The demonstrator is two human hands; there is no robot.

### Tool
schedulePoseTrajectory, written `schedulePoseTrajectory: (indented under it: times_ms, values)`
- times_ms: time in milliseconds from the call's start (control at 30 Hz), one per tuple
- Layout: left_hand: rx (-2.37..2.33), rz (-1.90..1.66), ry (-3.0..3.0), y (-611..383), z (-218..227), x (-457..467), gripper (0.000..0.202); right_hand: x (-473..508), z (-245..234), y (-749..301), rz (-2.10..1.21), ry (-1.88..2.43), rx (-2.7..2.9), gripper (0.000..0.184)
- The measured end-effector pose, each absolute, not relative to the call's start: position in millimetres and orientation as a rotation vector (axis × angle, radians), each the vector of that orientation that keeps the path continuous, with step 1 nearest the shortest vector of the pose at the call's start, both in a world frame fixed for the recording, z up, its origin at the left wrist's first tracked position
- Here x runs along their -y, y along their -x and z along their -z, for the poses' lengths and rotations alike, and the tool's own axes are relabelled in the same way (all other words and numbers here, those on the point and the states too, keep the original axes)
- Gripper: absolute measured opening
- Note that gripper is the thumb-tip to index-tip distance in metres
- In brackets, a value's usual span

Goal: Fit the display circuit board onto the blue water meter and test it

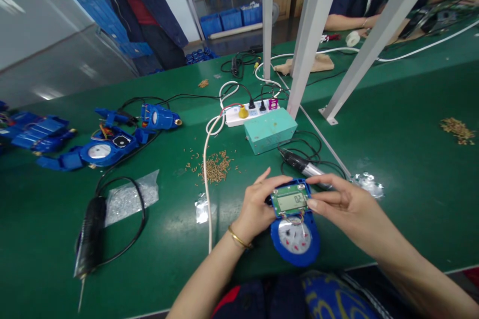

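Observation:
A blue water meter [314, 244] is in front of me at the table's near edge, its round dial with small red pointers facing up. Above the dial sits a green circuit board [279, 212] with an LCD in the blue housing; the digits look like 02. My left hand [258, 207] grips the housing's left side, thumb along the top edge. From the right, my right hand [346, 204] pinches the board and housing edge between thumb and fingers. Just beyond lies a black and silver electric screwdriver [305, 167].
Loose brass screws [216, 167] lie beyond my left hand. A teal power box [271, 132] stands by a white power strip [237, 117]. At left are more blue meters [112, 149], a plastic bag [132, 197] and a black screwdriver [92, 234]. Metal posts [303, 35] rise behind; a co-worker [348, 0] sits across.

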State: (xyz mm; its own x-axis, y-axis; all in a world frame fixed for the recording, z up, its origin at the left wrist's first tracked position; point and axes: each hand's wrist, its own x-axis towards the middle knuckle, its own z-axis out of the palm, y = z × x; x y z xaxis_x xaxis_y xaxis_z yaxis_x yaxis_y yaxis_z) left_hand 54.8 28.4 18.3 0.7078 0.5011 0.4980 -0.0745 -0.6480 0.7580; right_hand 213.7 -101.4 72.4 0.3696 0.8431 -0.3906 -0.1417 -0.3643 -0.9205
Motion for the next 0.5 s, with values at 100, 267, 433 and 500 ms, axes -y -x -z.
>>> schedulePoseTrajectory:
  times_ms: [100, 267, 433, 500]
  values:
    - [-0.377, -0.912, -2.103, -55.8, -18.8, -27.4, 0.043, 99.6, -67.3, -215.9, -1.244, 1.540, 0.630, 0.063]
    - [-0.412, -0.908, -2.088, -56.4, -19.4, -24.0, 0.042, 101.5, -65.0, -221.0, -1.306, 1.495, 0.665, 0.075]
    - [-0.406, -0.935, -2.079, -56.1, -18.7, -23.0, 0.040, 108.6, -64.9, -225.7, -1.314, 1.431, 0.741, 0.061]
    - [-0.413, -0.933, -2.081, -55.7, -18.8, -23.1, 0.039, 110.5, -62.8, -225.1, -1.281, 1.435, 0.727, 0.054]
